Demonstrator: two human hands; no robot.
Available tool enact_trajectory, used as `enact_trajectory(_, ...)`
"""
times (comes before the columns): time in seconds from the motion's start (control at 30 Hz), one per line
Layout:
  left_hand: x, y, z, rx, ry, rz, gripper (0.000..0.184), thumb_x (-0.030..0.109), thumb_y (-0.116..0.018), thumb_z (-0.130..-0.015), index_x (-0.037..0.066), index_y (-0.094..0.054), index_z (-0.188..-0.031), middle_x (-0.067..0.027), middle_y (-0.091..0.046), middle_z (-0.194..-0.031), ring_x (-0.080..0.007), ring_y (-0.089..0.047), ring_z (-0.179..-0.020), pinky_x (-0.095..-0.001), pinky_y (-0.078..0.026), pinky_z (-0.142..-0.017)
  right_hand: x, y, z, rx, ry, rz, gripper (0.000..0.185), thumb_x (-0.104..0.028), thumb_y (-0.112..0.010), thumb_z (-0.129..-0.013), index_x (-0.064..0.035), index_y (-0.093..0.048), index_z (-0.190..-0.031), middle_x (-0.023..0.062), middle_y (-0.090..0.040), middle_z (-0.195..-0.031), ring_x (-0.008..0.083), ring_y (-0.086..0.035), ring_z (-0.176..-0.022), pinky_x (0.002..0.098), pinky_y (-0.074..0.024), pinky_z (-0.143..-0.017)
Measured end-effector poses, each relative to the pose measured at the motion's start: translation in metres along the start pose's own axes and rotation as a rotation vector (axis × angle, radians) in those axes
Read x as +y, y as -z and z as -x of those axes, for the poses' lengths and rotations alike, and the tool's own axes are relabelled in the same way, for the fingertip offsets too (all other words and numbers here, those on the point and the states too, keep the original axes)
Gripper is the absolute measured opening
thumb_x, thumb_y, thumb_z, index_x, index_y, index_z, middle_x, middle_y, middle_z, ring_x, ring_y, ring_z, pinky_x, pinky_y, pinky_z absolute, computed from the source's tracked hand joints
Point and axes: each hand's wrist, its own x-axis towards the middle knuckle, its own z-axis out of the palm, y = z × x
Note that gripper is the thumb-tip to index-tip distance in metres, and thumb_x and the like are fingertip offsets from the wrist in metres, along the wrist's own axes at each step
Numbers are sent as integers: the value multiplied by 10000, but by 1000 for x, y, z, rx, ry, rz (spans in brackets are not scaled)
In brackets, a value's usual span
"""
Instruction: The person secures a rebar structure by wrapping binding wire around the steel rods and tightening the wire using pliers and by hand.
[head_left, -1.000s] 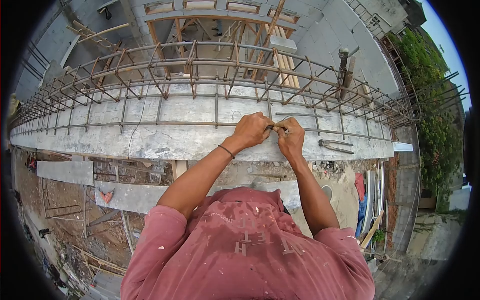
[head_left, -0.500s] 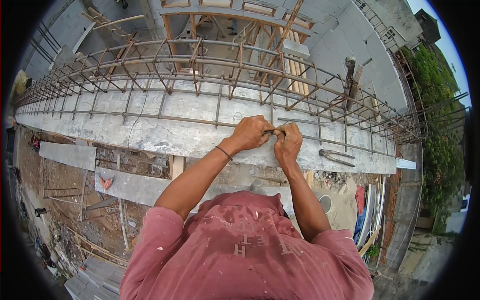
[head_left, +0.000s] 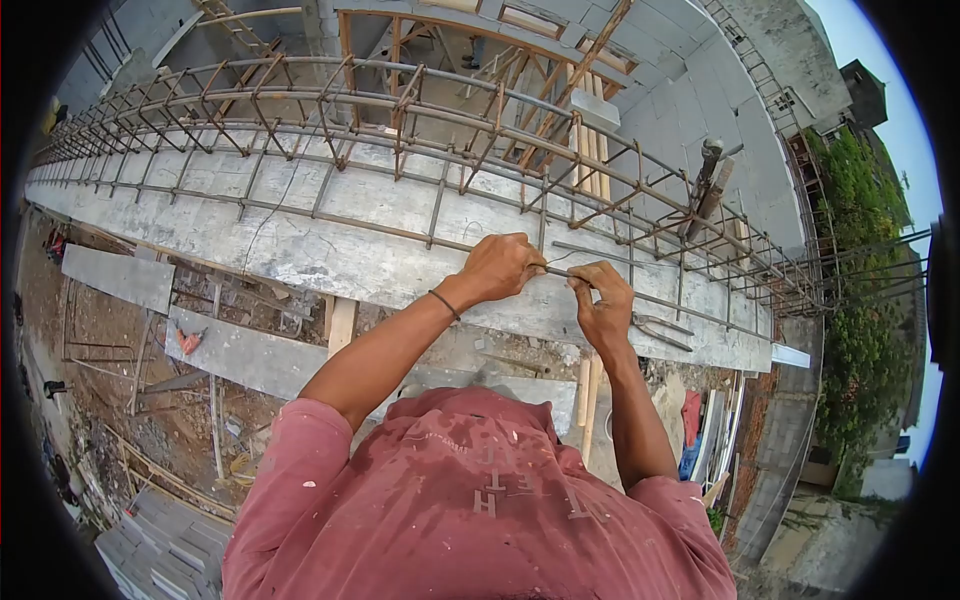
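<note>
A long rebar cage point(head_left: 440, 190) lies on a grey concrete-stained board point(head_left: 370, 262). My left hand point(head_left: 503, 266) is closed at the cage's near lower bar, its fingertips pinched on what looks like thin tie wire. Just right of it, my right hand point(head_left: 605, 303) pinches with thumb and forefinger beside the same bar, also seemingly on the wire. The fingers hide most of the strand. A pair of pincers point(head_left: 660, 330) rests on the board to the right of my right hand. Beyond the hands lies a short loose bar point(head_left: 610, 252).
Below the board's near edge are lower planks point(head_left: 250, 355), timber props point(head_left: 342, 325) and rubble. A block wall point(head_left: 690, 110) and wooden framing point(head_left: 395, 50) stand beyond the cage. An upright post point(head_left: 705, 185) rises through its right part. Stacked blocks point(head_left: 170, 545) sit far below left.
My hands were close together at the bar and are now farther apart. The right hand has moved right and slightly down, its fingers less curled. The whole view has shifted slightly.
</note>
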Motion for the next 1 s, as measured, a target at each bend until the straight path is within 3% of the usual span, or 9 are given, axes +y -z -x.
enact_trajectory(0.1,3,2,1,-19,-28,-1,146,240,-763,-882,112,-803,-941,-85,-722,-876,-279,-691,-869,-418,-557,-734,-23,8,-10,77,116,54,173,90,-710,-820,-3,-692,-965,137,-675,-869,323,-670,-778,393,-525,-686)
enact_trajectory(0.17,2,-1,2,53,-84,-17,125,206,-788,-857,117,-801,-944,-74,-693,-818,-278,-666,-775,-408,-539,-664,-30,14,-15,129,219,111,189,104,-687,-829,-7,-689,-982,140,-673,-888,326,-665,-795,405,-522,-700)
enact_trajectory(0.3,-5,-4,1,49,-119,-15,128,193,-783,-856,113,-791,-955,-68,-694,-822,-266,-661,-774,-404,-541,-658,-5,61,6,266,15,339,213,123,-600,-855,-3,-686,-1004,162,-655,-909,366,-646,-813,422,-512,-709)
enact_trajectory(0.33,-2,-5,0,25,-122,-31,140,190,-780,-855,115,-782,-974,-66,-690,-817,-263,-659,-776,-401,-543,-656,35,101,38,179,-208,475,242,116,-558,-857,-5,-693,-1017,171,-651,-905,386,-644,-826,443,-514,-721)
enact_trajectory(0.43,-9,-5,1,1,-158,-51,210,164,-775,-829,118,-748,-1032,-75,-673,-820,-268,-656,-784,-397,-548,-649,94,153,94,-203,-501,810,523,107,-552,-723,0,-606,-1233,176,-607,-1228,391,-535,-1202,524,-452,-969)
enact_trajectory(0.6,0,-3,-2,8,-175,-76,283,133,-762,-763,113,-704,-1039,-96,-618,-803,-295,-640,-757,-416,-539,-638,124,168,145,-320,-385,828,788,99,-551,-713,-19,-434,-1483,274,-455,-1446,453,-442,-1334,515,-378,-1112)
enact_trajectory(0.7,5,-5,-2,-1,-128,-99,270,114,-748,-752,106,-669,-1010,-97,-605,-795,-303,-637,-744,-424,-532,-625,138,165,159,-270,-370,780,836,105,-541,-716,-24,-389,-1528,295,-423,-1478,469,-422,-1354,518,-350,-1136)
enact_trajectory(0.87,7,-1,-2,-36,-111,-106,258,79,-734,-740,94,-619,-970,-99,-587,-788,-307,-632,-731,-430,-521,-604,131,178,155,-273,-328,767,870,115,-545,-724,-39,-356,-1560,244,-419,-1525,428,-444,-1343,494,-363,-1113)
enact_trajectory(1.0,7,1,-4,-20,-240,-123,236,72,-750,-738,90,-633,-942,-91,-623,-833,-292,-647,-755,-409,-535,-610,139,198,141,-446,-258,767,809,76,-559,-773,-27,-376,-1553,168,-556,-1305,357,-516,-1140,452,-410,-941)
